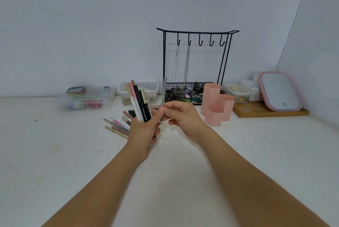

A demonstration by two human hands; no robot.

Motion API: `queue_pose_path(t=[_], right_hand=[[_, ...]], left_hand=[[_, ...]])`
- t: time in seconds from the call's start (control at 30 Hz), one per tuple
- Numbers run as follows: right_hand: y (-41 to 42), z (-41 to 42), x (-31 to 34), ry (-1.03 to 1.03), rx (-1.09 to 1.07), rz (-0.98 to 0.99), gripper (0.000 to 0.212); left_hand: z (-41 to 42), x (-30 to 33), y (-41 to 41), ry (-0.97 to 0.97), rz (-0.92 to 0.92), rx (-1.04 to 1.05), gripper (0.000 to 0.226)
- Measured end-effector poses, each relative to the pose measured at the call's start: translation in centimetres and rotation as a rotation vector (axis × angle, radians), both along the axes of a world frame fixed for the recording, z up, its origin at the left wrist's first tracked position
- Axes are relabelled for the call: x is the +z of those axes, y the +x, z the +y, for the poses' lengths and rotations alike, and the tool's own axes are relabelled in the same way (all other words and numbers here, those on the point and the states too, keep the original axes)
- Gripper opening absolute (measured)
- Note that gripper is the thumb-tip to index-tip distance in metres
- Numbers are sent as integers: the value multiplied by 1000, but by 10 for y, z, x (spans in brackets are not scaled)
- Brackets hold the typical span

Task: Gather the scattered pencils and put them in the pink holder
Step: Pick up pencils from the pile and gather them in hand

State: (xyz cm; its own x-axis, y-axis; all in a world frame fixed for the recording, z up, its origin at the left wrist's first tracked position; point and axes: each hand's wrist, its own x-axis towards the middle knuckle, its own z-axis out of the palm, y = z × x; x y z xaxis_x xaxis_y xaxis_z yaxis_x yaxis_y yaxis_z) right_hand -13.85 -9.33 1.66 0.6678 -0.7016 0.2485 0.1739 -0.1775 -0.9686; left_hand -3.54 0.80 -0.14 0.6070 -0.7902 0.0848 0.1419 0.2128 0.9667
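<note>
Far left against the wall there's a clear plastic box (86,98) with colourful bits inside and a small dark case on its lid, then a white-rimmed tub (138,89) half hidden behind the raised pencils. Next is a black wire jewelry stand (197,58) with chains on two hooks and a basket of clips at its base, and past that some lidded containers (236,91) and a pink-framed mirror (279,91) leaning on a wooden board (271,112). All of it sits on a white, slightly scuffed tabletop (55,153) in a plain pale corner. The loose pencils (117,125) lie fanned on the table just left of the left hand (145,131), which grips a bundle of pencils (139,102) upright. The right hand (181,116) pinches one grey pencil (163,96) vertically, right beside that bundle. The pink holder (217,104), made of hexagon tubes, stands on the table just right of the right hand, not touching it.
</note>
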Motion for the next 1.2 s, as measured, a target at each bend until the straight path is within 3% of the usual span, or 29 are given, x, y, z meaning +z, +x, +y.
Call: queue_pose_path(t=[0.2,0.27,0.5,0.67,0.77,0.87,1.03,1.2], right_hand=[[1,6,7,-25,-26,64,15],[1,7,7,-34,-16,84,9],[3,13,0,-151,40,-40,10],[14,9,-10,-571,-91,5,19],[14,-1,-19,-365,-207,27,27],[5,-29,-42,-573,-401,432,45],[13,-29,-44,-875,-281,898,52],[15,-26,-44,-939,-305,955,42]], left_hand=[[3,2,0,9,-15,-47,47],[3,2,-4,-3,-28,-58,49],[1,3,-6,14,104,-45,37],[0,7,0,-30,201,-17,38],[-1,6,7,-58,194,-36,31],[-2,5,12,-16,169,-24,33],[-6,0,16,25,157,-1,35],[-8,-1,14,26,189,27,32]])
